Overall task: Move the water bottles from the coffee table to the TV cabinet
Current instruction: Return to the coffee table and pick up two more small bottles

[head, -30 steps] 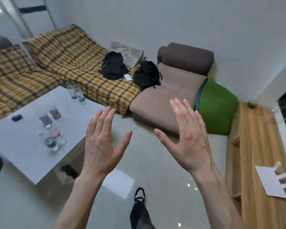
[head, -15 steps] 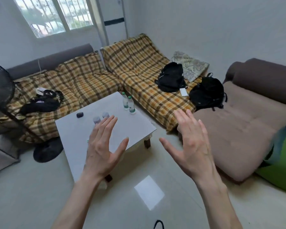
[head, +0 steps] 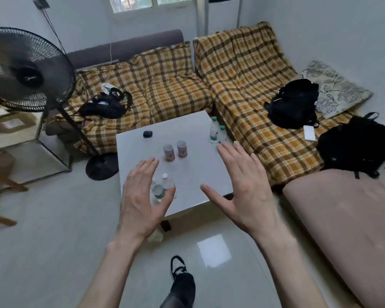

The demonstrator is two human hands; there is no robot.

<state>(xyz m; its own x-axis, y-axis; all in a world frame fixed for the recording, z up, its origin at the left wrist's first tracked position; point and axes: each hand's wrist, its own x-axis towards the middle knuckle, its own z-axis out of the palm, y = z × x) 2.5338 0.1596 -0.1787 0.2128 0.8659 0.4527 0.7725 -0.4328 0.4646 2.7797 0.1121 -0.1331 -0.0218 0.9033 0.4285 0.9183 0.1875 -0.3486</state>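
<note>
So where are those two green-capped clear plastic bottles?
The two green-capped bottles stand together at the white coffee table's far right corner, beside the plaid sofa.

Bench top: smooth, matt white. Water bottles: clear plastic, green caps. Floor: glossy tile, reflective. Sofa cover: woven plaid cloth. Fan guard: black wire grille. Backpacks: matt black fabric.

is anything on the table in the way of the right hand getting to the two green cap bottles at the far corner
Nothing visible blocks it. The right hand is open above the coffee table, and the two green-capped bottles stand just beyond its fingertips. The two pink cans stand off to the left, out of that path.
</note>
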